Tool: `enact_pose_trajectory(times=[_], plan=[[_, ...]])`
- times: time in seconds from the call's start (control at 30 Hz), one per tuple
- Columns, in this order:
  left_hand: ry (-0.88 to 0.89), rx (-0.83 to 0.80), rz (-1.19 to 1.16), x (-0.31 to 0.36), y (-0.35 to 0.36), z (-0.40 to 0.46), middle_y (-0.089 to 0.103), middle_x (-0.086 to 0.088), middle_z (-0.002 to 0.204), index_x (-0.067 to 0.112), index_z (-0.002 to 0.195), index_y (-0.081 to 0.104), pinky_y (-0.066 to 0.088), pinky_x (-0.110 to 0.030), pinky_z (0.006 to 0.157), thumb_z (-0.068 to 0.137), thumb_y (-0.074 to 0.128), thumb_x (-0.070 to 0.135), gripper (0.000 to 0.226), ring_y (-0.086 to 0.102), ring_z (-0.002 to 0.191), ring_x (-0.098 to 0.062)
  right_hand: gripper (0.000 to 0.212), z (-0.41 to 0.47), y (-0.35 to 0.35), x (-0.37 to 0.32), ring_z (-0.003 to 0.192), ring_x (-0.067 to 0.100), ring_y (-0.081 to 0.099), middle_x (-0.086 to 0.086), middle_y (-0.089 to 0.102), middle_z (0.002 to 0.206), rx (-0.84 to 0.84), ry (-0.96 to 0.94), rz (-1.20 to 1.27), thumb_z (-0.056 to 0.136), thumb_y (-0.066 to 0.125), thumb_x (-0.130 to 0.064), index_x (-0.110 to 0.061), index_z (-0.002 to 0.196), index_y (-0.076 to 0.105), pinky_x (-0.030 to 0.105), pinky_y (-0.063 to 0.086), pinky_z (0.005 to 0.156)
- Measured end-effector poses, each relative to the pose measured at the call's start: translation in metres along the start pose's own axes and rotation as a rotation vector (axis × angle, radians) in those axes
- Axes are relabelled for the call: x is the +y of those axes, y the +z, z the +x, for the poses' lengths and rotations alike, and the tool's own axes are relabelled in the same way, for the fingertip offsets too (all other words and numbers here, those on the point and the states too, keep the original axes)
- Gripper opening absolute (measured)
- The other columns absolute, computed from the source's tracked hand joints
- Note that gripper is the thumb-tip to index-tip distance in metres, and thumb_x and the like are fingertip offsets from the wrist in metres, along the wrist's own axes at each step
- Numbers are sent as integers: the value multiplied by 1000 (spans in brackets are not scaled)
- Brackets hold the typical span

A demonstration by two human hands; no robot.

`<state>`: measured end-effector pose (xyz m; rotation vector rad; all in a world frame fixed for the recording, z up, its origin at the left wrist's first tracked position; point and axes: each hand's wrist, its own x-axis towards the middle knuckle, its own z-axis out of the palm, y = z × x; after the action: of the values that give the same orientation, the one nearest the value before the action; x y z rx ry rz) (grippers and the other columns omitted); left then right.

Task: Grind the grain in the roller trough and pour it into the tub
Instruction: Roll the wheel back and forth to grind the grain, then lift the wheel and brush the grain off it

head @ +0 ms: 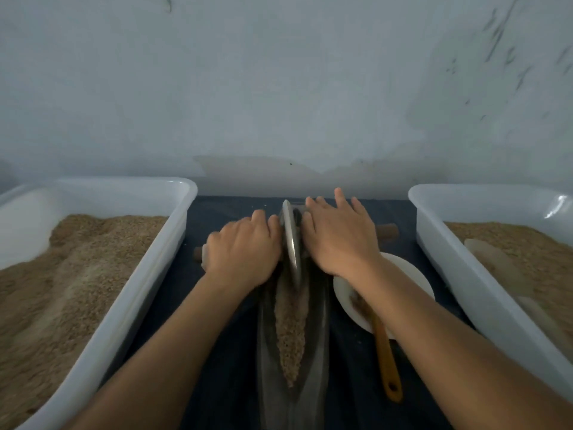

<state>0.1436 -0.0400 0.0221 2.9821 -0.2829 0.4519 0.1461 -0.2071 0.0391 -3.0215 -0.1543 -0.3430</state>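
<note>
A dark, boat-shaped roller trough (319, 342) lies lengthwise between my arms, with a strip of brown grain (290, 330) along its groove. A metal roller disc (291, 243) stands upright in the far part of the trough on a wooden axle whose ends (389, 232) stick out on both sides. My left hand (243, 251) is closed over the left axle handle. My right hand (339, 235) lies flat on the right handle, fingers spread. A white tub (130, 293) with grain stands on the left.
A second white tub (465, 268) holding grain and a pale scoop stands on the right. A white plate (406, 274) with a wooden-handled brush (387, 364) lies just right of the trough. A dark cloth (223, 367) covers the table. A pale wall rises close behind.
</note>
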Motion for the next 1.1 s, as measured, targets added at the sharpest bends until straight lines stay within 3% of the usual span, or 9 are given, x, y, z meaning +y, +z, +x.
enact_pose_trajectory(times=[0.1,0.23,0.3,0.43,0.57,0.77,0.87,0.97,1.1], plan=[[-4,86,-65,-5,6,-18,51,9,73,26,82,43,47,-34,54,106,32,38,29,55,60,-14,53,-11,-19,5,156,17,17,-1,37,163,81,-86,335,109,26,-40,-26,159,35,40,18,126],[-138,187,-102,-8,15,-20,50,8,52,22,61,51,29,-26,46,104,28,44,54,48,44,-10,48,-55,-49,16,130,-9,48,-16,51,150,295,-99,657,106,37,-42,-31,152,44,23,41,107],[-159,246,-77,-3,12,-22,46,8,47,20,53,47,20,-24,45,101,30,39,54,41,40,-11,39,-82,-56,22,98,-14,57,-20,62,134,409,-90,636,106,41,-37,-31,142,54,13,42,85],[-294,261,-285,-4,19,-25,50,4,47,17,46,48,27,-28,50,101,32,44,63,47,44,-16,25,-130,-53,41,104,6,53,-14,63,101,624,-85,314,100,49,-27,-18,117,66,18,40,87],[-448,227,-524,-7,25,-31,56,0,55,16,50,49,30,-32,55,101,29,51,65,53,54,-21,6,-167,-36,59,85,10,46,-16,51,89,472,-207,86,94,56,-23,-24,98,61,25,39,76],[-489,269,-663,-2,22,-39,43,4,48,17,49,38,26,-32,53,98,42,44,56,43,47,-19,63,-192,-3,88,91,19,50,-10,48,101,38,-465,-270,73,75,-9,-38,127,61,33,43,72],[-538,277,-720,1,20,-40,43,3,50,17,52,40,29,-32,53,94,46,39,47,41,48,-19,65,-194,1,87,91,19,49,-10,48,100,2,-531,-293,77,75,-13,-38,134,55,33,39,72],[-596,317,-798,0,17,-40,47,0,55,14,56,45,32,-34,56,93,47,34,42,41,51,-20,43,-190,-1,82,90,17,47,-11,48,99,30,-569,-268,84,70,-21,-35,124,60,33,30,75],[-682,336,-933,-3,14,-40,50,-2,60,13,60,49,32,-34,57,90,50,25,32,41,55,-20,28,-184,-7,78,88,20,51,-7,56,99,172,-543,-271,89,64,-15,-26,115,64,34,38,77]])
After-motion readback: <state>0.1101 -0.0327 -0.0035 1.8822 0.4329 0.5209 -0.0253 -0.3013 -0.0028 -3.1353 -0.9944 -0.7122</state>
